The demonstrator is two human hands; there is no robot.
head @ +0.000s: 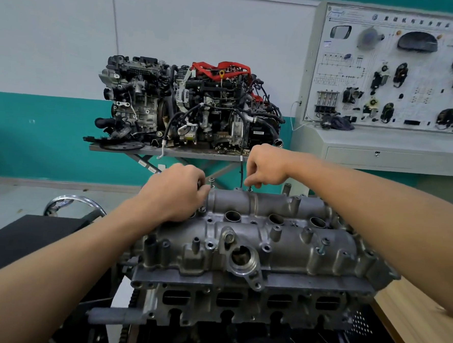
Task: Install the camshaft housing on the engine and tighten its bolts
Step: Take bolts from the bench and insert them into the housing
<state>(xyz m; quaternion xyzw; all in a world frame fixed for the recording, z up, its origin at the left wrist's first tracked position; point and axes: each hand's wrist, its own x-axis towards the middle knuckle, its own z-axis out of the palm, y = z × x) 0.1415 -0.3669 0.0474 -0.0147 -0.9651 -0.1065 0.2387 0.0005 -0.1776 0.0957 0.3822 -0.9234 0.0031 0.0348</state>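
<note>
Over camshaft housing [289,257]: arms outstretched, right-hand grip [267,164] pinching bolt [250,188], left-hand grip [176,192] unclear.

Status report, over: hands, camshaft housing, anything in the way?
Left hand at far-left bolt, grip unclear. Right hand pinches far-middle bolt. Camshaft housing seated on engine; near-right bolt stands proud. Nothing obstructing.

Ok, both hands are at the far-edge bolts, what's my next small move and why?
Probably thread the right bolt down by finger first: your right hand pinches it, and it and the left bolt stand proud of the camshaft housing.
</note>
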